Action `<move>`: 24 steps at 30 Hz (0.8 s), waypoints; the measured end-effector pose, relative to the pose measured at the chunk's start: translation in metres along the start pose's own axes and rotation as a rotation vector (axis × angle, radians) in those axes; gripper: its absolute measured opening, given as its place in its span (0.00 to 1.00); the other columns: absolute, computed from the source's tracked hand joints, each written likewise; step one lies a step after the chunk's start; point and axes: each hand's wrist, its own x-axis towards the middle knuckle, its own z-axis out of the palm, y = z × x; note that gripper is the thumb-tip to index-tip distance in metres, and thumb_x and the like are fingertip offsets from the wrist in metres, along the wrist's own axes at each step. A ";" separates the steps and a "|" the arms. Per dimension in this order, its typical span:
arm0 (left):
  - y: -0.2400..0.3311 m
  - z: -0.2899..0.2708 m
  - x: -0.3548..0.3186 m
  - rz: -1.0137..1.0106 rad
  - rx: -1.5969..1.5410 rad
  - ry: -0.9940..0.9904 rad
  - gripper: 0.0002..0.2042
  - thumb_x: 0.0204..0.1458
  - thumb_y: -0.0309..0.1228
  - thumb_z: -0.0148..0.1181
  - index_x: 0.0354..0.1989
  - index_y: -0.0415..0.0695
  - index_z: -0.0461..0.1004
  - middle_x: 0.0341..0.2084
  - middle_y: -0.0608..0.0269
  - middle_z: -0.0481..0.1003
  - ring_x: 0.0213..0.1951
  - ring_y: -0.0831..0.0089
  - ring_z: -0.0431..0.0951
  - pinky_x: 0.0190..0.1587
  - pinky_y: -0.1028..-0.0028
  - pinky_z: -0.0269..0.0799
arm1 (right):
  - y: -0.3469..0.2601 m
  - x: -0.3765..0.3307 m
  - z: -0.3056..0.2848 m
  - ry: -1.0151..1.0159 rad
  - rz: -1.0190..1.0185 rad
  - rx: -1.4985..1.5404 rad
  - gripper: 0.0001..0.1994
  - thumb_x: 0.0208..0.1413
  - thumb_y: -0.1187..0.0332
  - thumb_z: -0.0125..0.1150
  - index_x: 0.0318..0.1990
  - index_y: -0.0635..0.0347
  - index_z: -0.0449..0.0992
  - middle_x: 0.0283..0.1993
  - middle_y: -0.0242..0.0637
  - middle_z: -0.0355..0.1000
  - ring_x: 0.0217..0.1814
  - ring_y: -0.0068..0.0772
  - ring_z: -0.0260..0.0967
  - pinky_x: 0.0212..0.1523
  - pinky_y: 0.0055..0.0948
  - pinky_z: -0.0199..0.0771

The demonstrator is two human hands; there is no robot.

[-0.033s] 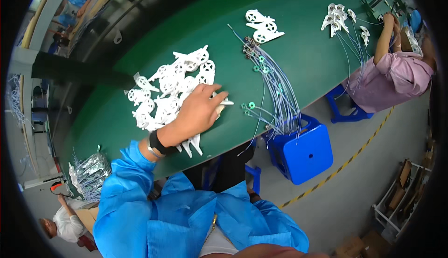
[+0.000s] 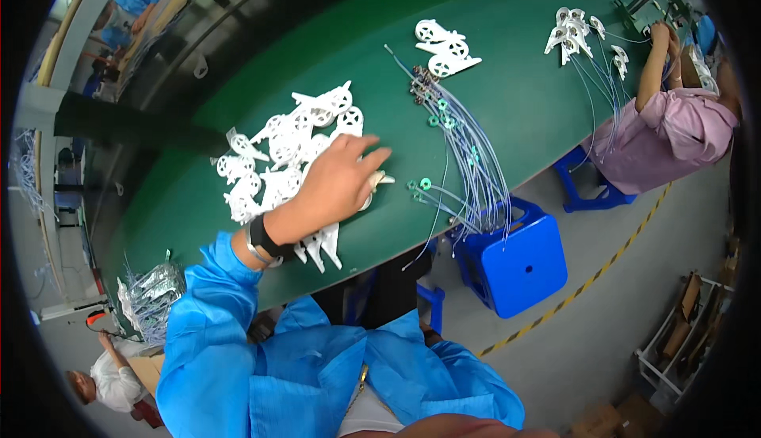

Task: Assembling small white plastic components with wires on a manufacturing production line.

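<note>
On the green table [image 2: 515,97], the left hand [image 2: 337,184] lies palm down over the near edge of a heap of white plastic parts [image 2: 277,160]; its fingers [image 2: 366,156] are stretched out and loosely spread, pointing right, with one white piece [image 2: 379,179] peeping out just beneath them; whether they grip it cannot be told; most of the heap spreads to the left of and beyond the knuckles; a bundle of thin tubes [image 2: 468,160] lies well right of the fingertips; the right hand is out of view.
</note>
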 end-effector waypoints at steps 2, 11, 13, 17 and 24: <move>-0.004 -0.008 0.049 0.056 0.033 0.076 0.21 0.43 0.27 0.60 0.49 0.45 0.69 0.49 0.52 0.67 0.49 0.52 0.67 0.50 0.60 0.66 | 0.000 0.020 -0.004 -0.009 -0.041 0.004 0.23 0.45 0.53 0.62 0.40 0.65 0.75 0.38 0.57 0.73 0.44 0.53 0.72 0.44 0.43 0.70; -0.075 0.055 0.227 -0.056 0.171 -0.073 0.32 0.38 0.43 0.65 0.57 0.57 0.66 0.56 0.49 0.61 0.60 0.48 0.57 0.59 0.59 0.59 | -0.045 0.059 -0.058 -0.099 -0.112 -0.037 0.21 0.44 0.54 0.61 0.38 0.64 0.76 0.37 0.56 0.73 0.43 0.53 0.72 0.43 0.43 0.70; -0.065 0.050 0.231 -0.059 0.142 -0.252 0.28 0.39 0.40 0.64 0.55 0.57 0.69 0.51 0.53 0.66 0.55 0.51 0.62 0.54 0.60 0.63 | -0.051 0.061 -0.068 -0.106 -0.113 -0.050 0.20 0.44 0.54 0.61 0.38 0.64 0.76 0.37 0.55 0.74 0.43 0.53 0.72 0.43 0.43 0.70; -0.079 0.076 0.218 -0.040 0.018 0.034 0.22 0.41 0.35 0.60 0.48 0.49 0.73 0.41 0.53 0.72 0.46 0.54 0.70 0.49 0.62 0.66 | -0.031 0.057 -0.087 -0.125 -0.141 -0.096 0.20 0.44 0.55 0.61 0.37 0.64 0.77 0.37 0.55 0.74 0.42 0.53 0.72 0.43 0.43 0.70; -0.076 0.015 0.141 -0.089 -0.200 0.375 0.18 0.39 0.29 0.61 0.42 0.41 0.75 0.36 0.53 0.76 0.39 0.58 0.76 0.43 0.67 0.70 | -0.160 -0.007 -0.205 0.140 -0.208 -0.210 0.09 0.46 0.65 0.60 0.30 0.63 0.76 0.26 0.48 0.72 0.30 0.47 0.72 0.33 0.39 0.69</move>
